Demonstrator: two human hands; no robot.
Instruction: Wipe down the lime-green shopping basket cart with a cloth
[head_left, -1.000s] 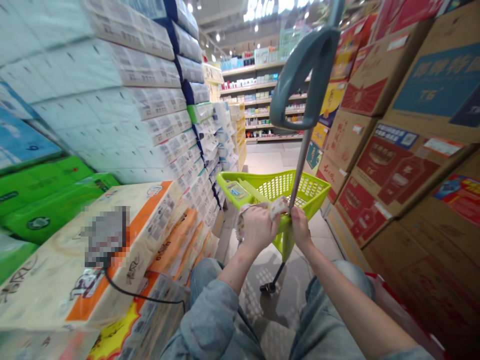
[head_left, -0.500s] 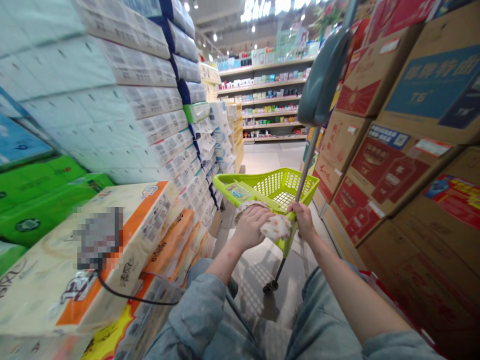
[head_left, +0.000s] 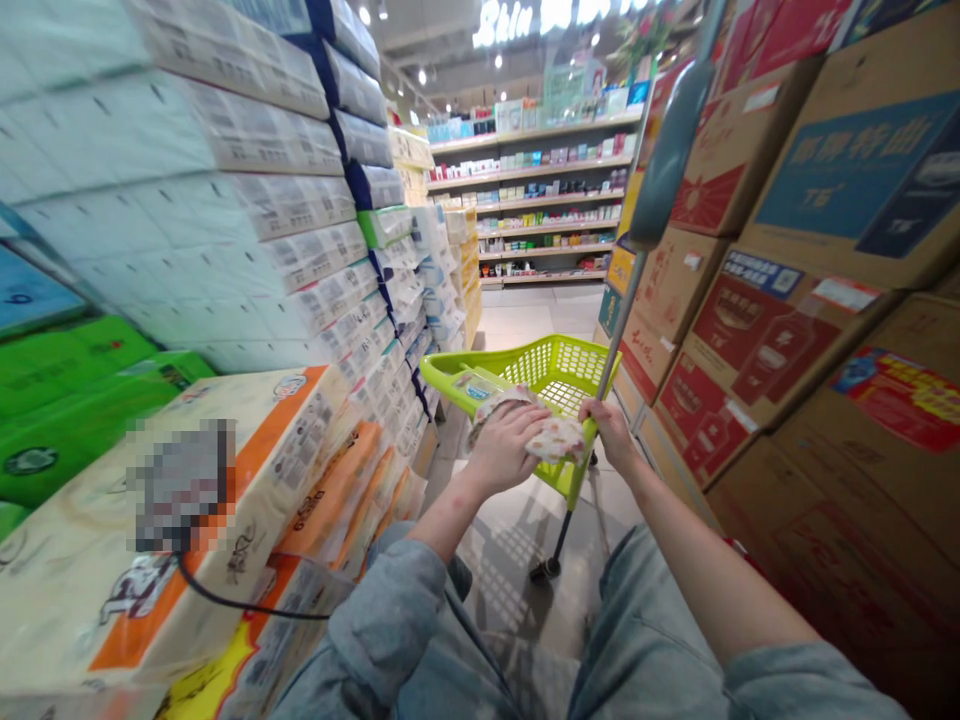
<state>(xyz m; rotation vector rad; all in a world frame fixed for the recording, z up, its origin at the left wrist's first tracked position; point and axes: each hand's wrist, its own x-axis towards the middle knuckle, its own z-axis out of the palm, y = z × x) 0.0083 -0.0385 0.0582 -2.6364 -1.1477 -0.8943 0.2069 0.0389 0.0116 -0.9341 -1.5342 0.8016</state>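
Observation:
A lime-green shopping cart (head_left: 442, 372) with a perforated basket stands in front of my knees. My left hand (head_left: 508, 445) is closed over a pale, flower-patterned cloth (head_left: 561, 440) on the cart's near bar. Some of the cloth bulges out beyond my fingers on both sides. Beside it, my right hand (head_left: 609, 430) is wrapped round a thin metal pole (head_left: 624, 320), close to the cart's near right corner. This pole leans up and to the right and carries a thick grey-blue sleeve (head_left: 671, 150). Its lower end is hidden.
Stacked tissue packs (head_left: 300, 200) wall the left side, with a cream-and-orange pack (head_left: 292, 440) close to my left arm. A pixelated device (head_left: 184, 485) with a black cable lies there. Cardboard cartons (head_left: 780, 330) line the right. Stocked shelves (head_left: 532, 200) stand beyond the tiled aisle (head_left: 517, 320).
The pole's upper part has swung to the right. Both hands keep their holds, and the cloth under my left hand has shifted slightly. The whole view has turned a little.

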